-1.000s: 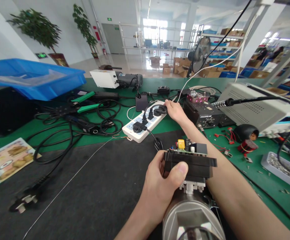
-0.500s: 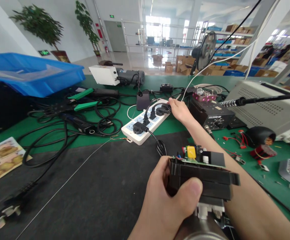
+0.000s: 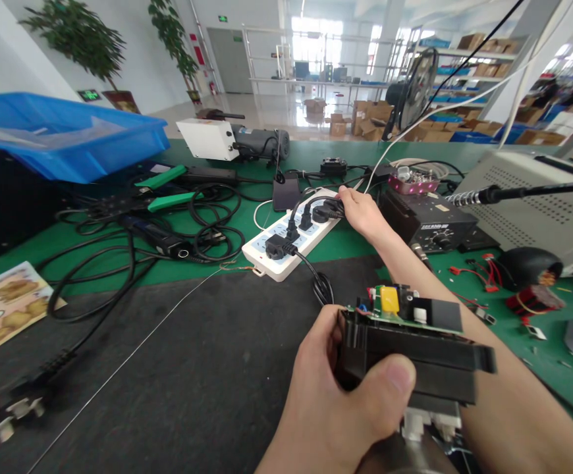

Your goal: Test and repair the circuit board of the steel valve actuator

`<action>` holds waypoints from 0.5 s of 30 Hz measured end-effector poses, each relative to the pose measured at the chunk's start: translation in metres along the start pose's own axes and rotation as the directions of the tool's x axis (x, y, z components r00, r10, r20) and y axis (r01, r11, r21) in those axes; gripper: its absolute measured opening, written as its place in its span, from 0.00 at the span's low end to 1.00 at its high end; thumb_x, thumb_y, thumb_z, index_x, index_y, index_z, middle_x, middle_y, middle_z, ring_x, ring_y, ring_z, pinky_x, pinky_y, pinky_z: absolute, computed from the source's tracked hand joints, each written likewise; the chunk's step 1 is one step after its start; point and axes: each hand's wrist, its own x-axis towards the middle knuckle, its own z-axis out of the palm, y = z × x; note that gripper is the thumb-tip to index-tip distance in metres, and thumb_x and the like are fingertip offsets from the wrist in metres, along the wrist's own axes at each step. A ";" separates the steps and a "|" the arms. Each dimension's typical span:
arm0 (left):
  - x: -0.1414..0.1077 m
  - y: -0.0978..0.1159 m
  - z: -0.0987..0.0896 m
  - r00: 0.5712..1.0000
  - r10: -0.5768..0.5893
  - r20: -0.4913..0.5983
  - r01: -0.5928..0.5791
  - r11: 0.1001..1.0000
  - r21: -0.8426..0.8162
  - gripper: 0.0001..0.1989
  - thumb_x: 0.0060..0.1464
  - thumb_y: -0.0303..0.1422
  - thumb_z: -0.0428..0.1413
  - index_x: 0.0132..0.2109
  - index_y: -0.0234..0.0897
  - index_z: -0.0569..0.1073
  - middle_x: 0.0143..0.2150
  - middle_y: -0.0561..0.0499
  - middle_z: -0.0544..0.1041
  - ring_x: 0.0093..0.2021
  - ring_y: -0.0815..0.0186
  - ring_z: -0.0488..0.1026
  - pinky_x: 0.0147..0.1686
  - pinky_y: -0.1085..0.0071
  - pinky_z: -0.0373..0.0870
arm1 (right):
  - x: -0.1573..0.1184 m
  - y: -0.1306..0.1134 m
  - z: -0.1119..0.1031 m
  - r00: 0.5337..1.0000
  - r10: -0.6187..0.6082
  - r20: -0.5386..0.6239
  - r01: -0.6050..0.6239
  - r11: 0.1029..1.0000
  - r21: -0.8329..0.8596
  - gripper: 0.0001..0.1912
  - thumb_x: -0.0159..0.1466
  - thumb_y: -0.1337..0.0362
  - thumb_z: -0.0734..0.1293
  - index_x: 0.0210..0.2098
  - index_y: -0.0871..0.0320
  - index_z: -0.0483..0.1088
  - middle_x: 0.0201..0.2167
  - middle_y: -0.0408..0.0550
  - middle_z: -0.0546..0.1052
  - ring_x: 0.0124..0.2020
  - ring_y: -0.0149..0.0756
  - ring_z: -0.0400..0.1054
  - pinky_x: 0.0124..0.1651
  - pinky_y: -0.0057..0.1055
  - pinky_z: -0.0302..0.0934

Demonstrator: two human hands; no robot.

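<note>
My left hand (image 3: 336,388) is wrapped round a black housing (image 3: 429,362), thumb pressed on its near side. A green circuit board (image 3: 405,318) with a yellow component lies on top of the housing, and a metal body, partly cut off by the frame, sits beneath it. Stretched out past this, my right hand (image 3: 363,214) grips the far end of a white power strip (image 3: 267,265); its fingertips are partly hidden. Several black plugs (image 3: 279,246) sit in the strip's sockets. A coiled black cord (image 3: 323,288) runs from the nearest one toward the housing.
A loose plug (image 3: 14,408) and tangled black cables lie at left, with green-handled pliers (image 3: 168,179) and a blue bin (image 3: 64,148) behind. At right stand a black control box (image 3: 429,227), a large beige instrument (image 3: 528,204) and small red-wired parts (image 3: 487,273).
The view has shifted slightly, and the held housing sits a little farther right and lower in it. Both hands keep the same holds; the power strip and plugs look unchanged.
</note>
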 end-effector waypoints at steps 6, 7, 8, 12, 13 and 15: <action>0.000 -0.002 -0.001 1.000 0.014 -0.019 -0.014 1.000 -0.002 0.28 0.42 0.53 0.69 0.44 0.38 0.77 0.37 0.44 0.82 0.39 0.52 0.79 0.36 0.63 0.77 | 0.000 0.000 0.000 1.000 0.006 0.001 -0.006 1.000 0.001 0.33 0.75 0.42 0.48 0.49 0.52 0.78 0.51 0.53 0.81 0.58 0.56 0.70 0.61 0.50 0.59; 0.000 -0.002 -0.002 1.000 0.017 -0.016 -0.017 1.000 0.000 0.28 0.42 0.53 0.69 0.44 0.38 0.77 0.36 0.44 0.82 0.39 0.52 0.79 0.36 0.64 0.77 | 0.000 0.000 0.000 1.000 0.008 0.001 -0.008 1.000 0.001 0.33 0.75 0.42 0.48 0.49 0.52 0.78 0.50 0.53 0.81 0.58 0.56 0.70 0.61 0.50 0.59; 0.000 -0.002 -0.002 1.000 0.020 -0.011 -0.020 1.000 0.002 0.27 0.43 0.53 0.68 0.43 0.38 0.77 0.36 0.44 0.82 0.39 0.52 0.79 0.35 0.64 0.77 | 0.001 0.001 0.000 1.000 0.009 0.000 -0.009 1.000 0.001 0.33 0.74 0.42 0.49 0.49 0.52 0.78 0.50 0.53 0.81 0.58 0.56 0.70 0.61 0.50 0.59; 0.000 -0.001 -0.001 1.000 0.019 0.018 -0.018 1.000 -0.024 0.26 0.43 0.52 0.68 0.42 0.38 0.76 0.37 0.43 0.82 0.39 0.53 0.79 0.36 0.64 0.77 | 0.001 0.001 0.000 1.000 0.011 -0.001 -0.011 1.000 0.000 0.33 0.74 0.42 0.49 0.48 0.52 0.78 0.50 0.54 0.81 0.57 0.57 0.71 0.61 0.50 0.60; 0.000 0.000 0.000 1.000 0.017 0.024 -0.016 0.999 -0.033 0.25 0.44 0.51 0.68 0.42 0.38 0.76 0.37 0.44 0.82 0.39 0.53 0.78 0.36 0.64 0.77 | 0.001 0.001 0.001 1.000 0.010 -0.002 -0.010 1.000 0.000 0.33 0.74 0.42 0.48 0.48 0.52 0.78 0.50 0.54 0.81 0.57 0.57 0.71 0.61 0.50 0.60; -0.002 0.000 0.002 0.999 0.020 0.029 -0.018 0.999 -0.049 0.22 0.46 0.49 0.67 0.41 0.38 0.75 0.38 0.45 0.81 0.38 0.55 0.77 0.37 0.64 0.75 | 0.001 0.001 0.001 1.000 0.006 -0.003 -0.006 1.000 0.000 0.33 0.74 0.43 0.48 0.48 0.53 0.78 0.50 0.54 0.81 0.56 0.56 0.71 0.60 0.50 0.60</action>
